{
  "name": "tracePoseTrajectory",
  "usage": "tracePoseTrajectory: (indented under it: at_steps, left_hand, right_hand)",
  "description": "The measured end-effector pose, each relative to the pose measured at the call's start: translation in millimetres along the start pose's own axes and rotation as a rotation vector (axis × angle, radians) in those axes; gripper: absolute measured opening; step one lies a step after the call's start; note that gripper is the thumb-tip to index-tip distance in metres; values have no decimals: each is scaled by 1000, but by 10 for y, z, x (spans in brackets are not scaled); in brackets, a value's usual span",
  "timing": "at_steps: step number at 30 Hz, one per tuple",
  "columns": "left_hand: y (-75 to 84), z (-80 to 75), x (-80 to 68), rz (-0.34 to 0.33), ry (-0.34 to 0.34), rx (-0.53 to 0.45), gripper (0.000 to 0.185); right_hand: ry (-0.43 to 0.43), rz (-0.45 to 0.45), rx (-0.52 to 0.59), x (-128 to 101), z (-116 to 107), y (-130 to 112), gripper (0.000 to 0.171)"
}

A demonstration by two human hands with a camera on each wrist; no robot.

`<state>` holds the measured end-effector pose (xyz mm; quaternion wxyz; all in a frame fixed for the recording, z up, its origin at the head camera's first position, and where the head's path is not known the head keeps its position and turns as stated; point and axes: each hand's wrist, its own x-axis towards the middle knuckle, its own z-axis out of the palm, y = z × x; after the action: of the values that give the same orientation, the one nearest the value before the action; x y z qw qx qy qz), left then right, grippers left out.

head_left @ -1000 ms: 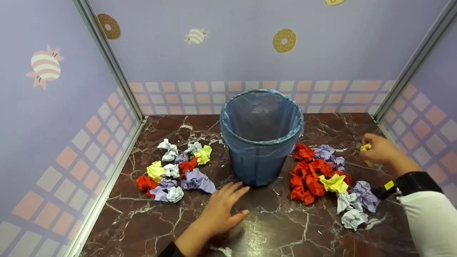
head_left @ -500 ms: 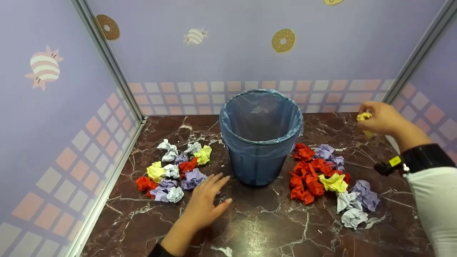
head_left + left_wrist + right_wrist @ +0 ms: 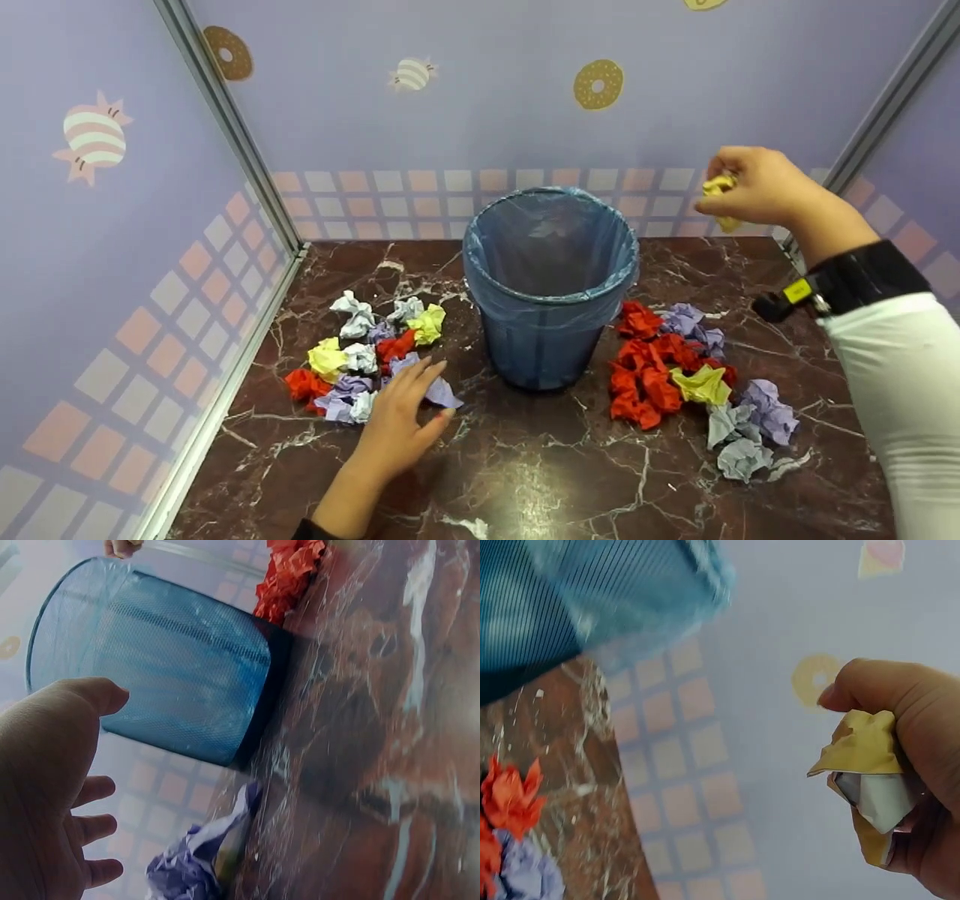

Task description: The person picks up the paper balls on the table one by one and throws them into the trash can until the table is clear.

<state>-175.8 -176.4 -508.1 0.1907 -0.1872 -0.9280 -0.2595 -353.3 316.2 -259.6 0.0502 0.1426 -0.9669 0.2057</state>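
Note:
A blue mesh bin (image 3: pixel 548 285) lined with a blue bag stands in the middle of the marble table (image 3: pixel 540 465). My right hand (image 3: pixel 750 186) is raised to the right of the bin's rim and grips a crumpled yellow paper ball (image 3: pixel 718 187), seen close in the right wrist view (image 3: pixel 870 772). My left hand (image 3: pixel 401 420) hovers low with spread fingers over a purple paper ball (image 3: pixel 439 391) at the edge of the left pile (image 3: pixel 360 352). The left wrist view shows the open palm (image 3: pixel 45 787), the purple ball (image 3: pixel 199 862) and the bin (image 3: pixel 165 667).
A second pile of red, purple, yellow and white crumpled balls (image 3: pixel 690 382) lies right of the bin. A scrap of paper (image 3: pixel 469 526) lies near the front edge. Booth walls close in the left, back and right sides.
My right hand rose from the table with the yellow ball and moved up and left towards the bin's rim. My left hand slid left from the bin's base to the purple ball.

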Motion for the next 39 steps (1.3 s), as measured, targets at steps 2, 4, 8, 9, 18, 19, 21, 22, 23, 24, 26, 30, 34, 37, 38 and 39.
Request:
tracePoseTrajectory:
  at_steps: [2, 4, 8, 9, 18, 19, 21, 22, 23, 24, 26, 30, 34, 37, 38, 39]
  left_hand:
    - [-47, -25, -15, -8, 17, 1, 67]
    - [-93, -47, -32, -16, 28, 1, 68]
    - [-178, -86, -71, -38, 46, -7, 66]
    - [-198, -93, -87, -51, 46, -6, 66]
    - [-312, -160, -227, -175, 45, -2, 65]
    - [-320, -161, -235, -176, 50, -3, 65]
    - [-334, -165, -250, -182, 57, -4, 65]
    - [-342, -168, -259, -183, 61, -3, 65]
    - [-349, -171, -268, -183, 63, 0, 65]
    - [-355, -176, -277, -184, 66, 1, 65]
    - [-365, -186, -292, -187, 72, 4, 65]
    - [-373, -208, -313, -191, 76, 3, 65]
    - [-377, -222, -312, -193, 70, 5, 64]
    - [-383, -231, -314, -202, 64, 8, 63]
    - [-384, -234, -316, -206, 63, 9, 63]
    - [-385, -235, -319, -211, 62, 8, 63]
  right_hand:
    - [13, -38, -13, 76, 16, -147, 39]
    - [35, -87, -27, 156, 49, -292, 35]
    - [60, -182, -46, 303, 146, -566, 29]
    - [57, -197, -42, 337, 174, -639, 27]
    - [1, -348, -11, 548, 451, -1277, 20]
    - [-11, -360, -14, 556, 481, -1332, 20]
    - [-32, -385, -26, 567, 543, -1430, 20]
    - [-43, -394, -36, 571, 575, -1475, 21]
    - [-55, -399, -42, 573, 608, -1521, 22]
    - [-67, -406, -48, 576, 639, -1564, 23]
    - [-94, -419, -56, 581, 698, -1648, 25]
    - [-153, -449, -77, 588, 795, -1766, 26]
    - [-169, -460, -97, 584, 836, -1801, 25]
    - [-159, -455, -86, 583, 844, -1806, 25]
    - [-157, -455, -81, 581, 846, -1810, 26]
    - [-154, -455, -80, 582, 851, -1811, 26]
